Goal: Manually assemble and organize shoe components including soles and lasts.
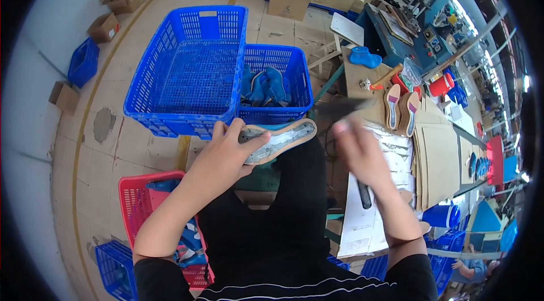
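Observation:
My left hand (229, 145) is closed around a blue shoe last, thumb pressing on the insole (289, 138) that lies on its upturned sole. The insole is tan-edged with a grey, shiny middle. To the right, my right hand (362, 151) grips a hammer (343, 109); its dark head is smeared by motion. The black handle end sticks out below my palm. Hammer and last are apart. Several blue lasts (269, 86) lie in a blue basket just beyond my left hand. Stacked insoles (392, 105) stand on the bench to my right.
A large blue crate (187, 63) stands ahead on the left, beside the smaller blue basket (303, 74). A red basket (136, 193) holding blue pieces is at my left. On the workbench (368, 77) are a blue last (365, 57) and cardboard sheets (436, 159). Cartons (289, 3) are stacked farther off.

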{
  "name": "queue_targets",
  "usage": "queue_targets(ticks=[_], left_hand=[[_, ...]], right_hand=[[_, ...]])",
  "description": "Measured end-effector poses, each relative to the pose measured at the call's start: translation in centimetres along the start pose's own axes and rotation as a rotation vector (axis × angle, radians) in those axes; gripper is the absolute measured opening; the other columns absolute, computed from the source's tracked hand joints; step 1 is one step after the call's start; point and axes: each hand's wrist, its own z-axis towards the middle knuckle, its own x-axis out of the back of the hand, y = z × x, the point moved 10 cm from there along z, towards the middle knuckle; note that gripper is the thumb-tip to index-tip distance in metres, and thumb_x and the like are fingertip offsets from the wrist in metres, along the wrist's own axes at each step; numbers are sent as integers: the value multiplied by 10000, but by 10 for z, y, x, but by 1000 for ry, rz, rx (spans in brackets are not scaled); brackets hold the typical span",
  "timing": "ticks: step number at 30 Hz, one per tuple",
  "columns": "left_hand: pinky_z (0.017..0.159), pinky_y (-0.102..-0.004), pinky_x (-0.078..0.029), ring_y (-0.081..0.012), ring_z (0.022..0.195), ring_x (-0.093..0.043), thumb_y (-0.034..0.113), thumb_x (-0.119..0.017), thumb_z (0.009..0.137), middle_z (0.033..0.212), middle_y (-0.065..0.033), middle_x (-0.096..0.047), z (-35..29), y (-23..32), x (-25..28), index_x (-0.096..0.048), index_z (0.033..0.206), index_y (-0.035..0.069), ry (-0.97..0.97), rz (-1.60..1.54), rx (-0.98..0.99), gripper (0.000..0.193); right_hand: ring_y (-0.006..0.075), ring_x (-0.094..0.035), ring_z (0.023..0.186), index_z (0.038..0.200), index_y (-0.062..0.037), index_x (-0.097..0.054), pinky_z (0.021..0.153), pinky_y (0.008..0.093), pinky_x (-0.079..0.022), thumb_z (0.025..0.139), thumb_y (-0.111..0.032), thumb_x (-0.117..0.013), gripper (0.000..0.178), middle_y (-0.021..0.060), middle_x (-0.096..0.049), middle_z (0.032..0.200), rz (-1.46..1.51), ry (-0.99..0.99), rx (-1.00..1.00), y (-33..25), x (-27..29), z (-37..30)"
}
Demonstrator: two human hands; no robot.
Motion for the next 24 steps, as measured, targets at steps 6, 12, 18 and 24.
queue_targets(ticks=[6,12,18,24], left_hand=[[968,-470,-583,-413,1134,-535,70,-860,802,1298,-180,-524,6,7,-1,-690,1426,196,1,47,-120,659],[1000,-453,-576,-360,1201,-535,38,-877,770,1330,-131,-559,7,-2,-1,-735,1385,228,-10,37,0,659],[999,-454,-571,-355,1180,-545,36,-885,764,1315,-127,-562,13,4,3,-739,1373,224,-8,28,-59,654],[998,-487,-554,-396,1185,-554,56,-888,749,1329,-122,-567,10,8,9,-726,1389,230,3,-45,-27,683]], right_hand=[[76,-297,465,986,-161,-589,428,227,-253,1147,-501,-434,407,-43,-428,630,633,670,609,-122,167,-36],[203,-546,560,1014,-59,-600,525,379,-439,1137,-399,-528,369,70,-572,663,357,169,210,21,-4,-3],[133,-543,532,1022,-27,-599,488,308,-385,1132,-351,-592,342,58,-564,640,99,54,-239,119,-30,-32],[40,-418,481,1002,-108,-478,403,232,-298,1088,-248,-686,265,21,-675,893,847,230,-374,151,-80,-7]])
